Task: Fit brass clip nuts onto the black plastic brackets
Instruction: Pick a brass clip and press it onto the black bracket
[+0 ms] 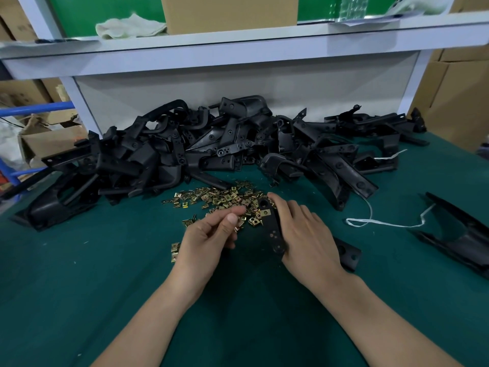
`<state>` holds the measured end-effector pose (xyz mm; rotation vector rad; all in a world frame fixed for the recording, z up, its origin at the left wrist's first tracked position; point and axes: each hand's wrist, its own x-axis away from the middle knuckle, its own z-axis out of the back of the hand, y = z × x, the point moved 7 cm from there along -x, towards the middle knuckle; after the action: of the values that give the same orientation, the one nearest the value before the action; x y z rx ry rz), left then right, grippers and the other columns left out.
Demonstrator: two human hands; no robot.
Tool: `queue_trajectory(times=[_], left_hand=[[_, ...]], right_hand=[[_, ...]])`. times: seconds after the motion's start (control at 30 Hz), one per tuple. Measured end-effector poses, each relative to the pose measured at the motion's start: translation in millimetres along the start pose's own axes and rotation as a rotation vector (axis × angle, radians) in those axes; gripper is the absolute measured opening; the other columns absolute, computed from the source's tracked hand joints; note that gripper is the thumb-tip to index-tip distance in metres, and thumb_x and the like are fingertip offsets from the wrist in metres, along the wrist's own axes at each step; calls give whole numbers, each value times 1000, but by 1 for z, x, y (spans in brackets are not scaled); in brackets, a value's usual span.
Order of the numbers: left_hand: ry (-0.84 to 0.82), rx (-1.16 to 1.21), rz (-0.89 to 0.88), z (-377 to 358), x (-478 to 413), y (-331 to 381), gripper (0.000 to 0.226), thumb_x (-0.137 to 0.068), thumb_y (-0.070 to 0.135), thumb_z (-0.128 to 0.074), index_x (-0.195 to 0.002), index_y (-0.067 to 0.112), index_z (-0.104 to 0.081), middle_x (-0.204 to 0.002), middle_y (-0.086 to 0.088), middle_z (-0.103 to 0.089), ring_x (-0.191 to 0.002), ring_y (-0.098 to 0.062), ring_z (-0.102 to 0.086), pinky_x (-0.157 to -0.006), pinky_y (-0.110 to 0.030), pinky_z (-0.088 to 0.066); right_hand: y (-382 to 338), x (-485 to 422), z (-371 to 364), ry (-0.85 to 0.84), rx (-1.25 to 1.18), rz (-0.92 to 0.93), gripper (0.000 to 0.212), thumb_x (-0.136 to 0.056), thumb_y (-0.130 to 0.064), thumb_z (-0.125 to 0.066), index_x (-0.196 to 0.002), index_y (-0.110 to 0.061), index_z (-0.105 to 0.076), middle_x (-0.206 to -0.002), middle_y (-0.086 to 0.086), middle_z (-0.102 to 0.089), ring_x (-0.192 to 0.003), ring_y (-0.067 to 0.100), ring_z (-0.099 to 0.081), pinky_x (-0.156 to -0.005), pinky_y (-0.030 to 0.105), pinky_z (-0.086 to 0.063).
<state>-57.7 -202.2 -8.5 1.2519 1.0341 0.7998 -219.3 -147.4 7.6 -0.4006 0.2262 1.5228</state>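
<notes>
My right hand grips a black plastic bracket just above the green mat, its flat arm pointing away from me. A brass clip nut sits on that arm near its far end. My left hand hovers beside the bracket with thumb and forefinger drawn together; whether they pinch a nut is hidden. Loose brass clip nuts lie scattered right behind both hands. A large heap of black brackets fills the back of the bench.
Two stray nuts lie left of my left hand. Another black bracket lies at the right edge, with a white string beside it. A white shelf overhangs the heap. Cardboard boxes stand right of the bench.
</notes>
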Motion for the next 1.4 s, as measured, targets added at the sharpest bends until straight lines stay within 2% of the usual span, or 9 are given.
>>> queue_trajectory(times=[0.1,0.27,0.53,0.67,0.83,0.97,1.07,1.27,1.4], left_hand=[[-21,-9,-8,-1,0,0,27,-88,38,-60,-110,41,-75,-78,12,-67,-76,-7,-59,-74,-21,-52],[-17,-11,-24,-2,0,1,28,-88,34,-59,-111,39,-75,-81,11,-69,-77,-7,-59,-76,-19,-52],[-7,-17,-15,-3,0,1,23,-87,34,-64,-105,40,-76,-77,10,-68,-76,-6,-59,-76,-17,-52],[-8,-27,-15,-3,0,1,23,-85,36,-65,-105,40,-76,-76,10,-68,-75,-5,-59,-75,-16,-51],[-4,-33,-17,-4,1,3,22,-86,34,-65,-104,39,-76,-77,10,-68,-75,-6,-60,-74,-16,-51],[3,-57,-21,-5,2,6,18,-90,27,-66,-104,32,-76,-78,10,-68,-75,-6,-60,-74,-16,-51],[-14,-84,-39,-9,5,10,16,-94,18,-64,-105,27,-73,-76,12,-66,-73,-6,-60,-72,-13,-50],[-21,59,-36,-24,11,13,15,-97,11,-62,-105,19,-71,-73,8,-66,-71,-9,-62,-69,-13,-50],[-34,72,27,-27,11,4,12,-98,9,-60,-104,14,-68,-75,9,-67,-73,-9,-62,-75,-24,-57]], right_hand=[[-1,0,0,0,2,1,77,-85,-32,-54,-156,-16,-28,-121,4,-56,-104,24,-56,-90,34,-45],[0,0,-1,-8,6,-2,81,-83,-27,-61,-156,-16,-29,-120,4,-57,-104,25,-56,-89,34,-46],[0,0,-1,-16,-1,3,81,-82,-28,-60,-156,-16,-29,-120,5,-56,-104,26,-56,-91,35,-47],[0,-1,0,-8,4,2,78,-83,-32,-51,-156,-16,-29,-121,5,-56,-104,26,-56,-91,35,-47],[0,-1,1,2,7,-1,77,-82,-32,-54,-154,-16,-33,-119,5,-58,-102,26,-57,-88,36,-47],[0,-1,0,-4,9,0,80,-82,-30,-65,-154,-15,-33,-119,6,-58,-102,27,-57,-88,37,-47],[0,0,1,-7,10,4,81,-82,-29,-65,-155,-16,-31,-120,6,-57,-104,27,-57,-89,36,-46],[0,-1,2,-16,6,6,85,-83,-28,-69,-156,-18,-27,-124,4,-54,-108,25,-55,-92,35,-45],[1,-1,3,-9,23,-3,86,-80,-25,-74,-155,-14,-33,-118,6,-55,-103,27,-56,-88,36,-46]])
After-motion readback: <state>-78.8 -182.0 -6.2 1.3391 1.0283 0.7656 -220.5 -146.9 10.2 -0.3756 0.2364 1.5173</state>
